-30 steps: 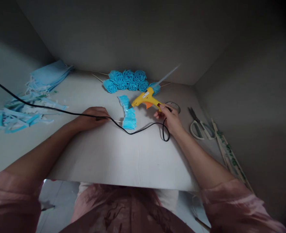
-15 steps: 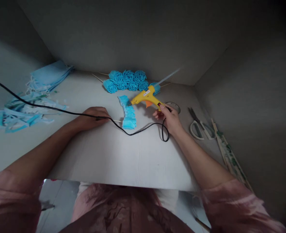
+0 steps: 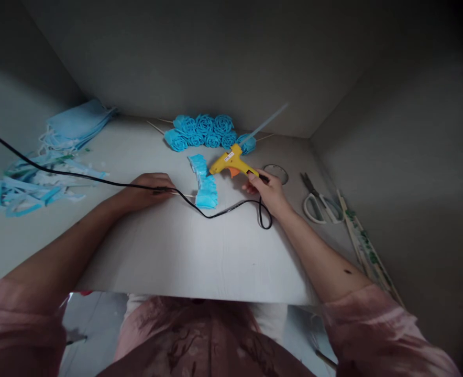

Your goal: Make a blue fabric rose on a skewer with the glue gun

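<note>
My right hand is wrapped round the grip of a yellow hot glue gun, a clear glue stick jutting from its back. The nozzle points left and sits at a pleated light-blue strip that lies in a curve. Closed on a thin wooden stick, my left hand rests on the table to the left. The stick's far end meets the lower end of the strip. A black cord passes over my left hand and loops beside my right wrist.
Several blue rosettes on sticks lie against the back wall. At left are stacked face masks and cut scraps. Scissors, a round ring-like object and long sticks lie at right.
The glue gun has shifted slightly down along the pleated strip, its angle a little flatter. My left hand stays on the stick. The whole view has drifted slightly.
</note>
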Demonstrator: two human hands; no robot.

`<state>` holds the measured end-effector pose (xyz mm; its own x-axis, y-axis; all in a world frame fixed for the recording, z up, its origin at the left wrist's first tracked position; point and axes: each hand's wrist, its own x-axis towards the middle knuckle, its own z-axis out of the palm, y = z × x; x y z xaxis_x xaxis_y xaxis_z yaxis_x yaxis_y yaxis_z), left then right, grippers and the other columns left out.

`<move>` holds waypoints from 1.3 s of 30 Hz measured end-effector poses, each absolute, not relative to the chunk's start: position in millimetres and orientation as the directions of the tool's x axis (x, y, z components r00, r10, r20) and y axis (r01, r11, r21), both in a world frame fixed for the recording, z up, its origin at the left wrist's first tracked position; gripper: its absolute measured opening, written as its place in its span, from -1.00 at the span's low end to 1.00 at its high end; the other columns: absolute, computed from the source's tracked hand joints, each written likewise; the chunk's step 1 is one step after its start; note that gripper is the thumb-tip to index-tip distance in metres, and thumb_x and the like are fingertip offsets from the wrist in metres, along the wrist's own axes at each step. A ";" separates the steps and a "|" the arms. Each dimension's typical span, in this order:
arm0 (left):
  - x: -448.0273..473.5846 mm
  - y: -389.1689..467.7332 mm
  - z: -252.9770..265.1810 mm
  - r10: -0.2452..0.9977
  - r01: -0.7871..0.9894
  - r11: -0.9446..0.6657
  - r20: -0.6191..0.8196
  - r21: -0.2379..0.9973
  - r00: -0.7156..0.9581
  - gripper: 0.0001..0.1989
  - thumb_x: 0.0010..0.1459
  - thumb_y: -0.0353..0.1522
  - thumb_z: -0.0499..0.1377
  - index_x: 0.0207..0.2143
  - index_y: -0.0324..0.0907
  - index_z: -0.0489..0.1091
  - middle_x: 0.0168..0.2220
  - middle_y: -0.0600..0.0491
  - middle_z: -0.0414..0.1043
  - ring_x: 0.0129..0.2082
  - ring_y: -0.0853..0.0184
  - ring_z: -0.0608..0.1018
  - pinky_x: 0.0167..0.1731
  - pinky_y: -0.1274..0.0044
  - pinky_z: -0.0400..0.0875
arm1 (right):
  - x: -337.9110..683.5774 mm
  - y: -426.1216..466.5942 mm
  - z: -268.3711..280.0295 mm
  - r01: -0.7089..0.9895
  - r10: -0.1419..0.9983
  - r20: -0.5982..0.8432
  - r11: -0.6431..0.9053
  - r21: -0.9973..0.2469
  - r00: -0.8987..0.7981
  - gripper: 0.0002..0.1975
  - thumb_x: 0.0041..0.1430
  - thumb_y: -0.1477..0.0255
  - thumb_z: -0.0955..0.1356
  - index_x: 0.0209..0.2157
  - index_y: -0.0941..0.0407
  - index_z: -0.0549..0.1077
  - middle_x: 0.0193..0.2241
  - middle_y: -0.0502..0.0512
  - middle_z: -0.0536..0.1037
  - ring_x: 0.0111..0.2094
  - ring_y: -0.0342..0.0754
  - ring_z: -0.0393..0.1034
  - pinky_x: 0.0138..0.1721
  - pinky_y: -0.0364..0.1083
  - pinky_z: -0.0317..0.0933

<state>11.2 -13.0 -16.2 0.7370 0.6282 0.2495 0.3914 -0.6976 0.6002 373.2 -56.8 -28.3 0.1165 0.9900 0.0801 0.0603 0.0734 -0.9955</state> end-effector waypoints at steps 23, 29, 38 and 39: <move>6.4 -5.7 -16.1 0.621 0.369 -0.667 0.209 0.647 0.756 -0.58 0.37 -0.06 0.18 -0.25 -0.20 0.63 -0.32 -0.06 0.57 -0.29 0.28 0.58 -0.21 0.53 0.44 | 373.6 -55.9 1.1 -0.129 0.987 0.038 0.058 -0.990 0.154 -0.44 0.06 -0.21 0.40 -0.30 0.03 0.51 -0.57 -0.01 0.52 -0.57 -0.11 0.36 -0.51 -0.10 0.26; -2.8 -3.6 -11.1 0.655 0.438 -0.613 0.114 0.657 0.747 -0.62 0.35 -0.11 0.18 -0.21 -0.21 0.63 -0.23 -0.06 0.58 -0.22 0.26 0.59 -0.14 0.54 0.44 | 371.5 -62.5 34.0 -0.125 0.992 0.082 0.093 -0.988 0.091 -0.46 0.18 -0.18 0.33 -0.30 0.03 0.55 -0.68 -0.07 0.38 -0.63 -0.12 0.28 -0.50 -0.09 0.28; -1.6 2.9 -24.8 0.598 0.301 -0.705 0.311 0.642 0.738 -0.65 0.34 -0.11 0.21 -0.28 -0.19 0.63 -0.33 -0.01 0.57 -0.32 0.37 0.58 -0.24 0.62 0.41 | 365.9 -71.6 5.4 -0.066 0.988 0.034 0.044 -0.997 0.148 -0.52 -0.09 -0.05 0.53 -0.44 0.08 0.48 -0.65 -0.03 0.50 -0.63 -0.18 0.30 -0.56 -0.16 0.21; -1.3 3.2 -25.6 0.594 0.295 -0.712 0.323 0.637 0.736 -0.64 0.34 -0.11 0.22 -0.28 -0.20 0.63 -0.34 -0.01 0.57 -0.33 0.38 0.58 -0.25 0.62 0.41 | 365.7 -70.2 2.5 -0.049 0.986 0.032 0.040 -0.998 0.166 -0.52 -0.10 -0.04 0.54 -0.43 0.09 0.47 -0.64 -0.03 0.51 -0.63 -0.18 0.31 -0.56 -0.16 0.21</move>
